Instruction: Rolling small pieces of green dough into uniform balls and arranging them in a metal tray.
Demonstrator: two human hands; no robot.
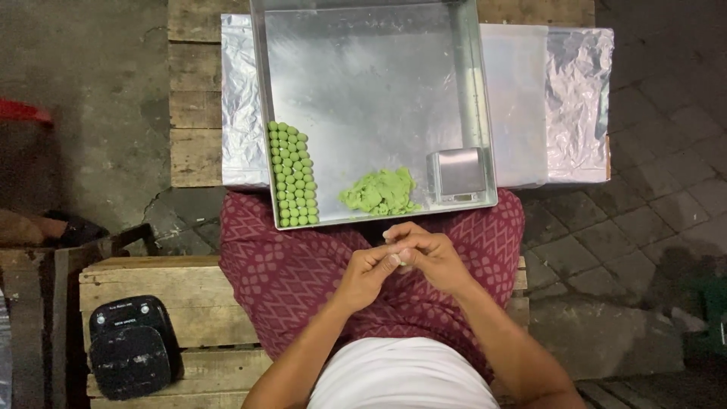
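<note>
My left hand (pixel 369 271) and my right hand (pixel 426 256) are pressed together over my lap, just below the near rim of a metal tray (pixel 261 113). The fingers are curled against each other; whatever sits between them is hidden. In the tray, rows of small green balls (pixel 292 176) line the left wall. A lump of green dough (pixel 380 192) lies near the front edge, closest to my hands. A small metal scale (pixel 457 174) stands to the right of the dough.
The tray rests on my lap and on foil-covered boards (pixel 575 106) laid over a wooden pallet (pixel 193 113). I sit on a wooden bench (pixel 151 280); a black device (pixel 130 344) lies on it at my left. Stone paving (pixel 651 151) is to the right.
</note>
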